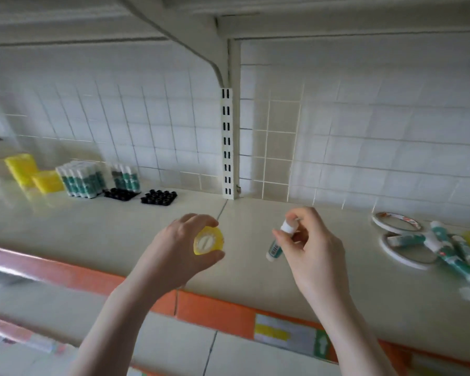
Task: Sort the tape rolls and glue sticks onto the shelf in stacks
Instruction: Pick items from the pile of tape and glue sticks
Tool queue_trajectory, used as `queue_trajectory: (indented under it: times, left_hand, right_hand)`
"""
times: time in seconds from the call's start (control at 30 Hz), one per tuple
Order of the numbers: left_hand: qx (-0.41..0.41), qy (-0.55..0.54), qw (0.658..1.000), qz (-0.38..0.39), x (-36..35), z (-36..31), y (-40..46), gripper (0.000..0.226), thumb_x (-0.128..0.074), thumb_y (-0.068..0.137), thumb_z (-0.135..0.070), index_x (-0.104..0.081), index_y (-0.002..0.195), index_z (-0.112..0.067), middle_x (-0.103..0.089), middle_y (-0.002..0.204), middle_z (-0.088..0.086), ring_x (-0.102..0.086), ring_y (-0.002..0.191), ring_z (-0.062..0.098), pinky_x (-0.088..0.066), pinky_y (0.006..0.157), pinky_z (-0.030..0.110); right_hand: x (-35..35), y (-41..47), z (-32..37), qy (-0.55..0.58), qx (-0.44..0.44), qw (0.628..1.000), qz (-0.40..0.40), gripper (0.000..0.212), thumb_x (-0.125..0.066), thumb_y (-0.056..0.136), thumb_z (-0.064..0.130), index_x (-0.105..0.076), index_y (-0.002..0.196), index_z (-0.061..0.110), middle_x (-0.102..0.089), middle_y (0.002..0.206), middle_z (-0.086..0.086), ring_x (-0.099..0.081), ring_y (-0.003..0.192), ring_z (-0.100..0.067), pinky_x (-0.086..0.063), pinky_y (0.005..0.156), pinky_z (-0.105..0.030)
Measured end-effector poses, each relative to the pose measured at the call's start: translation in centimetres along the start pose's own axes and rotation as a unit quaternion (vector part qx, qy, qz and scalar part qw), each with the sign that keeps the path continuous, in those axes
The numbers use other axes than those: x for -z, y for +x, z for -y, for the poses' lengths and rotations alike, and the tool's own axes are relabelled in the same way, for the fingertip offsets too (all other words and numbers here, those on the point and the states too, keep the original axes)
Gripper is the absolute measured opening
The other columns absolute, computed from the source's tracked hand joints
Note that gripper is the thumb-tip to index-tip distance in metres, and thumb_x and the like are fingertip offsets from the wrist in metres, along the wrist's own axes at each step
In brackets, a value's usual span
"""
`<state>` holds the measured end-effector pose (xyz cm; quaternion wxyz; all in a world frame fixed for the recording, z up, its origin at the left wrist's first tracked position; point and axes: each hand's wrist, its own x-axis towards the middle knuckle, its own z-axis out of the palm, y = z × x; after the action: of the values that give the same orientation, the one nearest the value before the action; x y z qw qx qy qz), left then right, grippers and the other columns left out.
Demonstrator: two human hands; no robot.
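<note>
Tape roll (209,242) in left hand (174,256) | glue stick (276,244) in right hand (314,251)

The right hand (314,248) covers the middle of the glue stick (274,246), whose label print is too blurred to read. The loose pile (451,251) of sticks and rolls is cut off by the right edge, so its count cannot be told. The yellow stacks (30,172) at far left are smeared, single rolls indistinguishable.
</note>
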<state>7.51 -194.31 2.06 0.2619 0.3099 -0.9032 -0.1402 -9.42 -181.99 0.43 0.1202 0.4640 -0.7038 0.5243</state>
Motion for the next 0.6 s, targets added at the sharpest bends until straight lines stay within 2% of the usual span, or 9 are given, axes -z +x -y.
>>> queue_trajectory:
  times: [0.13, 0.2, 0.33, 0.4, 0.5, 0.6]
  left_hand:
    - [0.004, 0.015, 1.0, -0.002, 5.3, 7.6, -1.6, 0.049, -0.074, 0.074, -0.04, -0.056, 0.118, -0.028, -0.053, 0.116, -0.014, -0.052, 0.102, 0.008, -0.038, 0.081, 0.022]
    - [0.005, 0.019, 1.0, -0.007, 7.8, 10.9, -2.0, 0.049, -0.073, 0.074, -0.04, -0.056, 0.118, -0.028, -0.053, 0.115, -0.014, -0.051, 0.102, 0.008, -0.037, 0.081, 0.021]
    - [0.012, 0.03, 0.999, -0.017, 11.6, 16.7, -2.6, 0.049, -0.073, 0.075, -0.038, -0.056, 0.119, -0.026, -0.052, 0.115, -0.013, -0.051, 0.104, 0.009, -0.033, 0.078, 0.018]
    - [0.017, 0.029, 0.999, -0.025, 12.8, 19.4, -2.7, 0.049, -0.074, 0.074, -0.037, -0.057, 0.118, -0.024, -0.054, 0.116, -0.011, -0.053, 0.104, 0.011, -0.037, 0.08, 0.021]
    - [0.03, 0.028, 0.998, -0.04, 13.8, 22.8, -2.3, 0.05, -0.075, 0.074, -0.037, -0.057, 0.119, -0.023, -0.056, 0.118, -0.007, -0.054, 0.104, 0.014, -0.042, 0.084, 0.026]
    - [0.036, 0.03, 0.998, -0.038, 14.3, 25.7, -1.2, 0.051, -0.074, 0.074, -0.038, -0.057, 0.12, -0.024, -0.056, 0.119, -0.007, -0.054, 0.105, 0.014, -0.039, 0.082, 0.024]
  right_hand:
    - [-7.1, -0.6, 5.7, 0.024, 0.005, 1.0, 0.0, 0.023, -0.074, 0.075, 0.007, -0.052, 0.081, 0.014, -0.057, 0.056, 0.025, -0.051, 0.056, 0.017, -0.036, 0.055, -0.004]
    - [-10.3, -0.5, 8.1, 0.025, 0.004, 1.0, -0.009, 0.025, -0.075, 0.075, 0.01, -0.052, 0.081, 0.018, -0.054, 0.052, 0.019, -0.053, 0.059, 0.011, -0.036, 0.055, -0.006]
    - [-15.7, 0.6, 12.2, 0.02, 0.015, 1.0, -0.007, 0.028, -0.075, 0.075, 0.011, -0.05, 0.082, 0.022, -0.054, 0.062, 0.02, -0.057, 0.056, -0.006, -0.035, 0.052, -0.016]
    - [-18.0, 1.6, 13.9, 0.021, 0.021, 1.0, 0.005, 0.029, -0.075, 0.076, 0.012, -0.049, 0.083, 0.024, -0.055, 0.065, 0.019, -0.06, 0.059, -0.014, -0.036, 0.052, -0.021]
    - [-21.4, 3.2, 15.6, 0.025, 0.022, 0.999, 0.028, 0.028, -0.074, 0.078, 0.016, -0.048, 0.084, 0.026, -0.055, 0.068, 0.02, -0.06, 0.064, -0.016, -0.036, 0.055, -0.022]
    - [-24.7, 5.2, 16.6, 0.03, 0.008, 0.998, 0.049, 0.026, -0.072, 0.079, 0.017, -0.049, 0.084, 0.025, -0.056, 0.07, 0.018, -0.059, 0.067, -0.014, -0.04, 0.057, -0.025]
